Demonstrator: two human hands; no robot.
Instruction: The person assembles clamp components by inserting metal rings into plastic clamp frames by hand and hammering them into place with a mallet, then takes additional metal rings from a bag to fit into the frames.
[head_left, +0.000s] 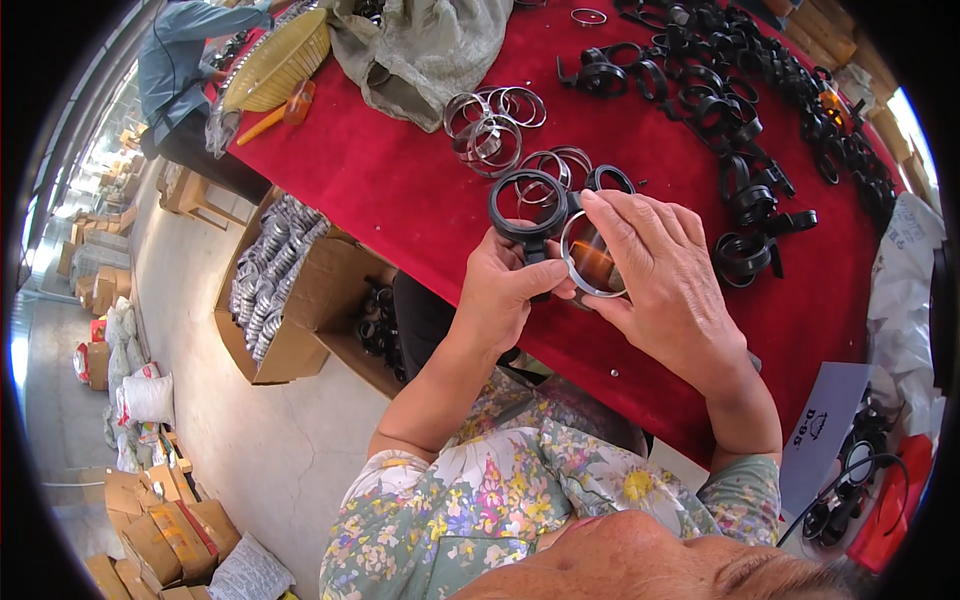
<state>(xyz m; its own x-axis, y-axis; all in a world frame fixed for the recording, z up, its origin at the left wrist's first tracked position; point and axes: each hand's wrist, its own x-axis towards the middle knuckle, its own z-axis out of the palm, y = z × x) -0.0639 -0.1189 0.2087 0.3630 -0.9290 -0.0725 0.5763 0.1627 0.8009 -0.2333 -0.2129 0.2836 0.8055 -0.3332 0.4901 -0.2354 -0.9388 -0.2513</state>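
My left hand (500,290) is closed around the lower stem of a black ring-shaped frame (526,233), which stands up above the thumb. Between the fingers and thumb of my right hand (668,280) is a thin silver metal ring (598,293), held against the black part. Amber-brown colour shows inside this ring; I cannot tell if it is a lens. A second black ring (612,170) shows partly behind my right fingers. Just beyond both hands, several loose silver rings (494,172) lie on the red cloth of the table (400,215).
Many black ring frames (745,205) are heaped at the right. A grey-green sack (425,60), a yellow basket (282,65) and an orange mallet (298,103) lie at the far left. Below the table's left edge, a carton (290,365) holds silver rings. Another person (175,80) stands at far left.
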